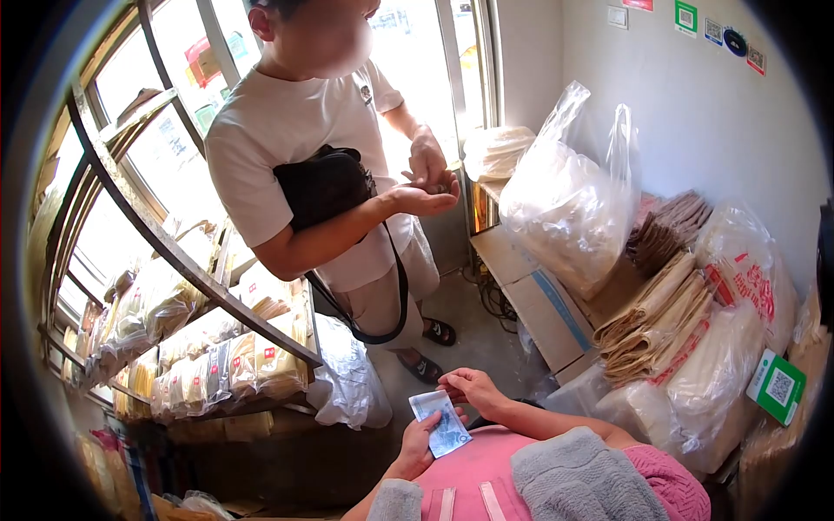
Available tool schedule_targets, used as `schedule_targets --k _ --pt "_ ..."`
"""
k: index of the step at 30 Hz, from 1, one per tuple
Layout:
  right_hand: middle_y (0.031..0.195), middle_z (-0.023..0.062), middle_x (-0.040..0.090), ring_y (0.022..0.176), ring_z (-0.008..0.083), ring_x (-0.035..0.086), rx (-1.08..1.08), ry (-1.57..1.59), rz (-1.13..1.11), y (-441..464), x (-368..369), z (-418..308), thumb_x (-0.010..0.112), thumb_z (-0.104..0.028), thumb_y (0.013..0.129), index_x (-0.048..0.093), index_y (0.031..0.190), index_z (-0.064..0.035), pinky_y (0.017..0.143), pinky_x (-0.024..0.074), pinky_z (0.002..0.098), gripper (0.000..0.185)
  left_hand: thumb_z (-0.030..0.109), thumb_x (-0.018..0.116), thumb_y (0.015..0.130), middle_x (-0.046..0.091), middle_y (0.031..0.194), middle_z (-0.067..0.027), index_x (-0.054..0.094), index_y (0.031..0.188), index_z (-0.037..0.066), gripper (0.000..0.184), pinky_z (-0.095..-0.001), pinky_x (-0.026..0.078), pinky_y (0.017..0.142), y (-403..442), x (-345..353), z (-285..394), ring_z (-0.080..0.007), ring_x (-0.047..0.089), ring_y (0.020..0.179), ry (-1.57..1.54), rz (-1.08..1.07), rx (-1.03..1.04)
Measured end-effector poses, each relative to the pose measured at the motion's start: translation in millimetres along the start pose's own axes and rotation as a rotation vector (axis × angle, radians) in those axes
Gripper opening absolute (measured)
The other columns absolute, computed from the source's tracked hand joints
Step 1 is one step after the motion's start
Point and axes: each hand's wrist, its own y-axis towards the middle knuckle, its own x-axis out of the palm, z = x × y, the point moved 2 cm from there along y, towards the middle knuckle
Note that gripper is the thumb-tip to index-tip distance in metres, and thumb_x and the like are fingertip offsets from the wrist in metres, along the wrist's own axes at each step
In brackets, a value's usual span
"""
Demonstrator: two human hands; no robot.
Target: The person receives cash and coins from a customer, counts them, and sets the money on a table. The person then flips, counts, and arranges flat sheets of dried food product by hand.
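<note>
A bluish banknote [440, 424] is held in my left hand [417, 447], low in the view in front of a pink apron [469, 478]. Thumb and fingers close on the note's lower left part. Beside the note's upper right edge is my right hand [476, 391], fingers loosely bent and a little apart. Whether it touches the note I cannot tell. Across from me stands a person in a white T-shirt [252, 130] with a black shoulder bag [326, 189]. One palm of theirs [421, 200] is turned up, and the other hand's fingers [426, 161] touch small items in it, too small to name.
Left is a metal rack [187, 269] with wrapped packs [234, 365]. At right, a cardboard box [539, 304] stands by a filled clear plastic bag [565, 200], stacked brownish sheets [660, 321] and more bags. A green QR code sign [777, 388] is near the right edge.
</note>
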Motion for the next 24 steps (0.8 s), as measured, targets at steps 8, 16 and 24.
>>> schedule_targets --k 8,16,24 --pt "0.095 0.0087 0.062 0.087 0.0173 0.06 0.008 0.003 -0.013 3 -1 4 0.045 -0.019 0.094 0.057 0.103 -0.0015 0.081 0.0482 0.0306 0.023 0.012 0.037 0.094 0.056 0.111 -0.0222 0.036 0.126 -0.002 0.035 -0.0476 0.052 0.08 1 -3 -1 -0.0357 0.058 0.101 -0.003 0.002 0.001" --pt "0.093 0.0098 0.062 0.084 0.0177 0.061 -0.012 0.019 -0.011 4 -1 7 0.046 -0.018 0.093 0.057 0.102 0.0005 0.076 0.0501 0.0303 0.023 0.012 0.036 0.094 0.056 0.112 -0.0216 0.036 0.126 -0.002 0.035 -0.0474 0.052 0.08 1 -5 -1 -0.035 0.058 0.101 0.003 -0.005 0.013" --pt "0.093 0.0098 0.062 0.084 0.0179 0.061 -0.015 0.01 -0.005 3 -1 8 0.046 -0.018 0.093 0.057 0.102 0.0002 0.075 0.0502 0.0307 0.023 0.014 0.038 0.093 0.055 0.114 -0.0196 0.037 0.127 -0.001 0.037 -0.0475 0.051 0.082 5 -12 -6 -0.034 0.057 0.102 0.007 -0.025 0.006"
